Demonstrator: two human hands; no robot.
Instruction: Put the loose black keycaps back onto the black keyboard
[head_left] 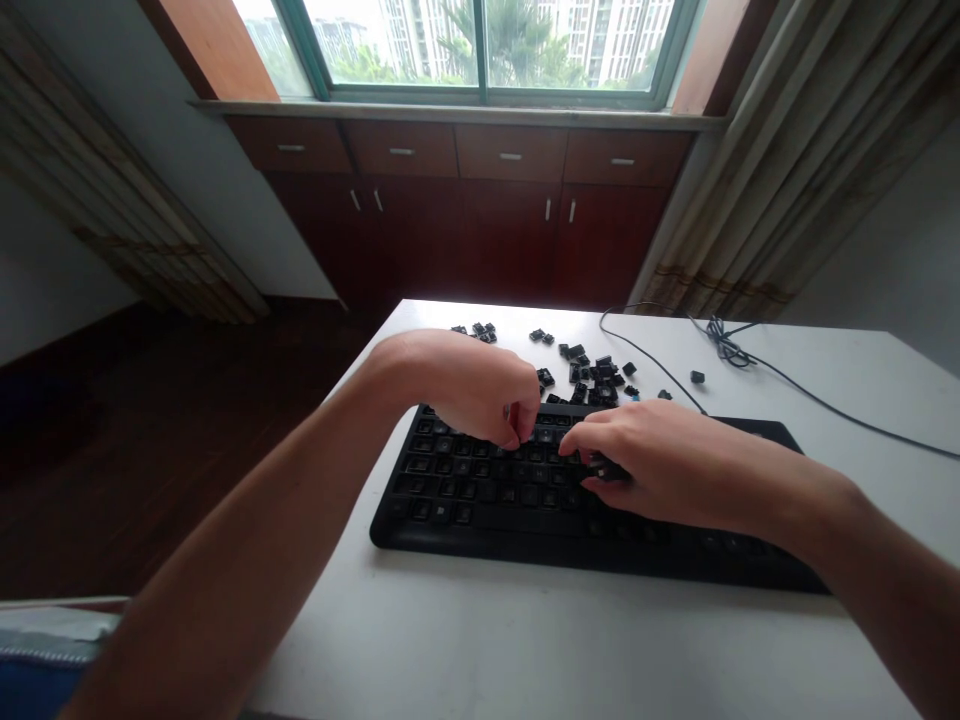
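Note:
A black keyboard (pixel 480 545) lies across the white table, and many of its key places look like open sockets. Over its upper middle, my left hand (pixel 480 385) is bent down with thumb and forefinger pinched together at the keys; whatever is between the fingertips is hidden. Just to the right, my right hand (pixel 645 450) rests low over the keyboard with its fingers curled. Something dark shows beneath those fingers, but I cannot make out what it is. Behind the keyboard lies a loose pile of black keycaps (pixel 604 370).
More keycaps (pixel 484 331) are scattered at the back left of the white table (pixel 465 630), and a single keycap (pixel 697 377) sits at the right. A bundled cable (pixel 724 343) runs over the back right. Beyond stand wooden cabinets (pixel 465 230) under a window.

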